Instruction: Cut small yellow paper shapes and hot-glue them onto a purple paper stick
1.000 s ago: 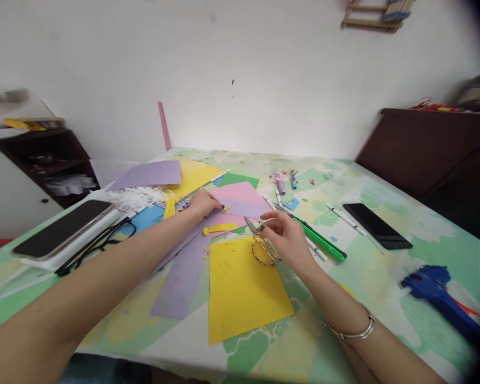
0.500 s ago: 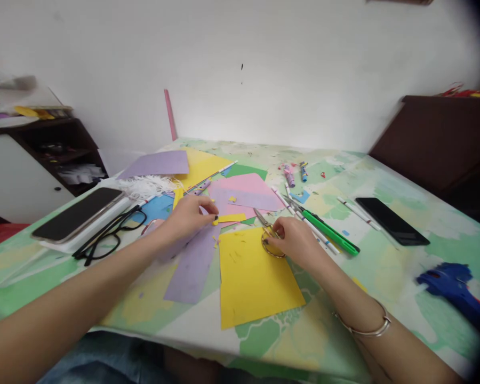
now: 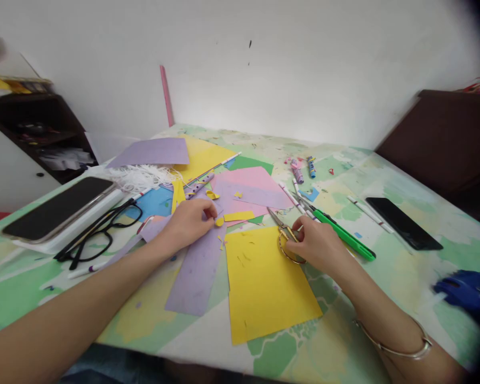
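My left hand (image 3: 192,221) is closed in a pinch, with a small rounded yellow paper piece (image 3: 220,221) at its fingertips. Beneath that hand lie purple paper strips (image 3: 196,282). To the right, my right hand (image 3: 316,237) has its fingers closed around the gold handles of a pair of scissors (image 3: 285,228). The scissors point away from me, over the edge of a yellow sheet (image 3: 270,290). A short yellow strip (image 3: 239,216) lies between the two hands, on pink paper (image 3: 260,181).
Glasses (image 3: 100,234) and a phone (image 3: 60,208) on a white box are at left. A green cutter (image 3: 346,234), pens, another phone (image 3: 404,223) and a blue glue gun (image 3: 466,290) lie at right. White shredded strands (image 3: 144,177) and coloured sheets are further back.
The camera view has shifted a little, moving the table items in the picture. The small yellow piece shows more clearly at my left fingertips. My right hand still holds the scissors.
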